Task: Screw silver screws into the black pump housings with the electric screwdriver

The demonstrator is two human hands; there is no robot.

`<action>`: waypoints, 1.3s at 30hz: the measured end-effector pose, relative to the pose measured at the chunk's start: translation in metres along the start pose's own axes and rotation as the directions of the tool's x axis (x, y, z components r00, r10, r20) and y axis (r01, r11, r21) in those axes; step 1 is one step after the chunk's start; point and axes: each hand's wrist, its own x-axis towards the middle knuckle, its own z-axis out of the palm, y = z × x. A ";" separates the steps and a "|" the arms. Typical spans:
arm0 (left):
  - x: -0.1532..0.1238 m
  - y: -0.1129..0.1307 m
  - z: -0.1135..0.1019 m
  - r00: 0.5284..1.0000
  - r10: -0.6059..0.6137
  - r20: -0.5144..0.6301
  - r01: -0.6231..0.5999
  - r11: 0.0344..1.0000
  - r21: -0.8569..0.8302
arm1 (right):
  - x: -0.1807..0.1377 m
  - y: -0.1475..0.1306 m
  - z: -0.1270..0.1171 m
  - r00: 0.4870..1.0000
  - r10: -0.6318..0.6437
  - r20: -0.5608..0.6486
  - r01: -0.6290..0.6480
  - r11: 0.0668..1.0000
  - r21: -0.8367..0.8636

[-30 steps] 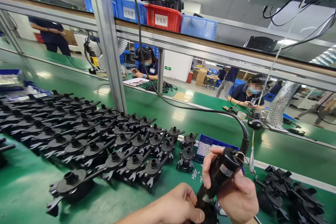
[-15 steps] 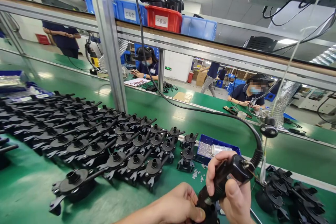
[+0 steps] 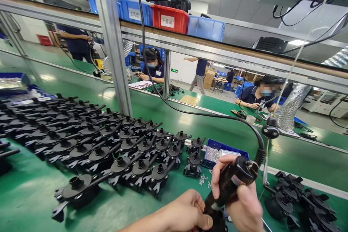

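My right hand is wrapped round a black corded electric screwdriver, tilted with its lower end pointing down and left. Below that end is a black plastic housing, partly cut off by the bottom of the picture. My left hand pinches this housing between thumb and fingers. Where the tool's tip meets the housing is hidden by my left fingers. Just beyond my hands, small loose screws lie on the green mat, beside a blue tray of small metal parts.
Rows of similar black housings cover the left of the bench; more stand at right. A metal post rises at the back. The tool's cable and hanging cord cross the space ahead. Several co-workers sit or stand beyond.
My right hand and the screwdriver have shifted slightly left, and the hanging cord moved left with them. My left hand stays on the housing. Two people in the background have moved.
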 end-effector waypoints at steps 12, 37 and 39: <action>-0.003 -0.003 -0.001 0.998 0.031 -0.047 -0.031 1.000 0.003 | -0.002 0.006 0.010 0.998 0.005 -0.061 -0.019 0.975 -0.221; 0.013 0.006 -0.019 0.872 0.485 -0.061 -0.124 0.341 0.932 | 0.013 -0.014 -0.012 0.992 -0.027 -0.122 -0.008 0.961 -0.276; 0.016 0.012 -0.014 0.876 0.480 -0.044 -0.110 0.287 0.952 | 0.013 -0.013 -0.014 0.993 -0.016 -0.120 -0.017 0.962 -0.274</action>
